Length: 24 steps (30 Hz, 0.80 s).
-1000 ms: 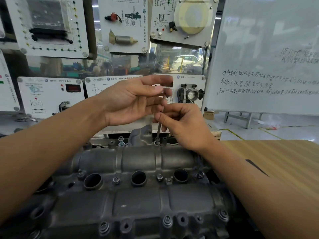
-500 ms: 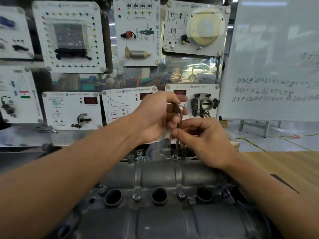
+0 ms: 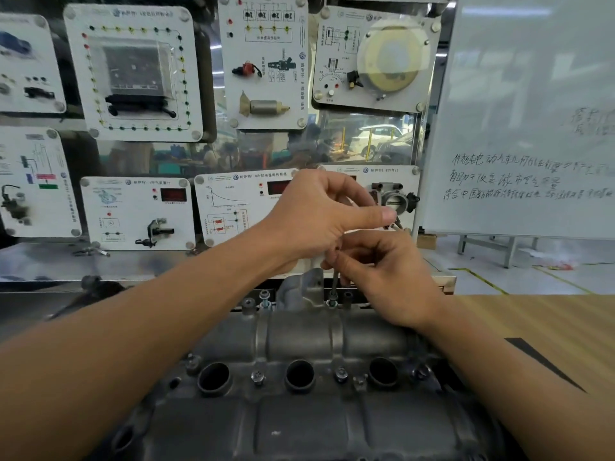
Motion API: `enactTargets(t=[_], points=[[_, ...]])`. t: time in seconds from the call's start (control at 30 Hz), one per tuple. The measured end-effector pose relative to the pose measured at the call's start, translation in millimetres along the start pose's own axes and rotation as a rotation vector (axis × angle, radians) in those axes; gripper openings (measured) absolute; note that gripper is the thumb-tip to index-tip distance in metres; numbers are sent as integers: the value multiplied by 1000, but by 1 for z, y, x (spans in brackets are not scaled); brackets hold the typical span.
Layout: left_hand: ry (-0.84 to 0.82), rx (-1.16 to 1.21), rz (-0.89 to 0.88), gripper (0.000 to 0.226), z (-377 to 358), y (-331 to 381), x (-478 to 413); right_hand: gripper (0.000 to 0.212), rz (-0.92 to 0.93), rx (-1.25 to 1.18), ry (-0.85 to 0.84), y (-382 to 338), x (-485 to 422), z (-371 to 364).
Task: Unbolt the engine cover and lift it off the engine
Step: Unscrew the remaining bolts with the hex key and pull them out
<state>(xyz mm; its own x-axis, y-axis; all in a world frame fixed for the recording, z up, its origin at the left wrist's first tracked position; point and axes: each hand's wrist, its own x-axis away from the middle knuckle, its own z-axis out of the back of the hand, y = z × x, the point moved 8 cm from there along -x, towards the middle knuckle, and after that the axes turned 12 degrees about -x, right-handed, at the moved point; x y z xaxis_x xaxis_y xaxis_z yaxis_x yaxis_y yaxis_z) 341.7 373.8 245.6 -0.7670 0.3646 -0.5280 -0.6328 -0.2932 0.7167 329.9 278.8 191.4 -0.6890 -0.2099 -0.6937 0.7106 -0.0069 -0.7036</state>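
Note:
The grey cast engine cover [image 3: 299, 331] lies across the lower middle, with three round plug holes and several bolts along its ridges. A thin metal key [image 3: 334, 281] stands upright in a bolt [image 3: 332, 303] on the cover's far edge. My right hand [image 3: 386, 277] pinches the key's shaft just above that bolt. My left hand [image 3: 319, 214] is curled round the key's upper end, which its fingers hide. Another bolt [image 3: 265, 298] stands raised further left on the far edge.
A wall of white training panels [image 3: 139, 211] with sensors and a throttle body [image 3: 394, 197] stands right behind the engine. A whiteboard [image 3: 532, 128] is at the right, and a wooden tabletop [image 3: 532, 327] lies beside the engine.
The view has tilted up and the hands sit lower against the panels. My left hand has turned over the key's top, its thumb now pointing right. The key stays in the same bolt.

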Motion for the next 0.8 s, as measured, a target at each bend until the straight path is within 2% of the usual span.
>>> enactTargets(t=[0.1, 0.17, 0.23, 0.37, 0.53, 0.6, 0.7, 0.8], points=[[144, 6, 149, 17, 7, -12, -3, 7, -26, -24, 3, 2, 1, 0], [94, 165, 299, 9, 6, -24, -4, 9, -37, -18, 3, 3, 0, -2], [-12, 337, 370, 16, 1, -31, -3, 8, -45, -14, 1, 4, 0, -1], [-300, 526, 257, 28, -7, -25, 1, 6, -59, -34, 35, 6, -2, 5], [-445, 582, 156, 28, -7, -20, 8, 4, -54, -51, 54, 5, -2, 6], [-397, 474, 145, 26, -7, -18, 5, 4, -50, -55, 65, 4, -2, 6], [-179, 186, 106, 34, -2, -14, 0, 6, -50, -49, 62, 4, -1, 5], [24, 98, 124, 26, 5, -15, -2, 9, -45, -29, 40, 4, 0, 2]])
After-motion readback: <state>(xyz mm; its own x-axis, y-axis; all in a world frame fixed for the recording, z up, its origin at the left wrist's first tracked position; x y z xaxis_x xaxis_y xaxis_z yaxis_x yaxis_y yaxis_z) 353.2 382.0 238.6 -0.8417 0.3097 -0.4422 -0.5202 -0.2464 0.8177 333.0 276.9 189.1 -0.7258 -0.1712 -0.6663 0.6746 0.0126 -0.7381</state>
